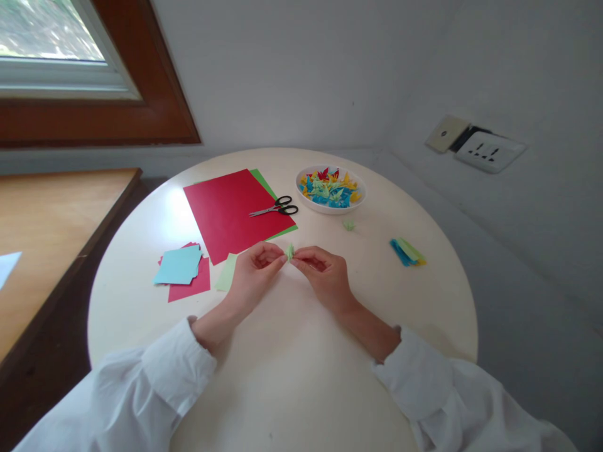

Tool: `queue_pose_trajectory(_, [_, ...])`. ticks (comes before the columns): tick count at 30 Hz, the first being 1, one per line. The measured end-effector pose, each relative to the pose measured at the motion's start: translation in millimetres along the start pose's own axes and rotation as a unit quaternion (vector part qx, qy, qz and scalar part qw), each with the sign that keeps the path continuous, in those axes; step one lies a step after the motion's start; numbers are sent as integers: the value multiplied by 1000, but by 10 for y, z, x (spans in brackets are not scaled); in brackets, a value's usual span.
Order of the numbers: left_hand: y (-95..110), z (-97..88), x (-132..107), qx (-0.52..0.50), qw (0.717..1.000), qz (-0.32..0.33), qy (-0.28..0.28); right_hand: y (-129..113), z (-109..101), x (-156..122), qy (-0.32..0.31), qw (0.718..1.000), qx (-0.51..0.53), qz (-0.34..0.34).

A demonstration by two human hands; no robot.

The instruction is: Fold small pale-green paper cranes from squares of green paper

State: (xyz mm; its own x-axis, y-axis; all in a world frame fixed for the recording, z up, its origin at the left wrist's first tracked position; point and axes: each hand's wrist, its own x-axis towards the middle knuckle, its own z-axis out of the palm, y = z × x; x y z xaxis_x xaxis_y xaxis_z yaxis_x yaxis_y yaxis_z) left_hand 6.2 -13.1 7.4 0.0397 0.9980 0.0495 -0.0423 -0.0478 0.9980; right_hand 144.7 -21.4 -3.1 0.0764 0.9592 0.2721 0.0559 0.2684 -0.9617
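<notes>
The small green folded paper (290,252) is held just above the desk (292,376), between the fingertips of both hands. My left grip (257,267) pinches it from the left side, thumb and forefinger pressed on it; my right grip (325,273) pinches it from the right in the same way. The remaining fingers of both hands are curled inward. The finer folds of the piece are too small to make out.

Just beside my left grip, partly covered by it, lies a pale green sheet (227,274). Further left of it is a loose stack of squares: light blue squares (176,265) on top, red squares (200,285) showing beneath and toward me.

Beyond my left grip lies a large red sheet (230,213), with green paper (264,183) showing from under its edges. Scissors (264,211) rest on it, blades pointing left, black handles reaching past its right edge.

Beyond my right grip stands a round white dish (325,208) filled with folded paper pieces (330,187) in blue, yellow, green and red. Between the dish and my right grip lies a second green folded piece (348,225). Well to the right of that grip are coloured slips (407,252), blue, green and yellow, overlapping in a pile.
</notes>
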Motion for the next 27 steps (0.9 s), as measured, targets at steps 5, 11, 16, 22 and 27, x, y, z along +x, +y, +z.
queue_pose_trajectory(5, [12,-9,-16,9,1000,9,-12,-1,-10,7,2,1000,-10,21])
queue_pose_trajectory(11, [-9,-1,-22,17,999,12,-40,-9,-10,11,7,1000,4,29])
queue_pose_trajectory(16, [8,9,-22,23,999,8,-24,-4,-4,3,14,999,20,33])
queue_pose_trajectory(22, [41,7,-18,-2,1000,-4,-8,-19,-5,1,15,999,29,40])
queue_pose_trajectory(27, [-1,-10,-4,-28,998,-44,-33,-27,-4,-3,-2,998,37,45])
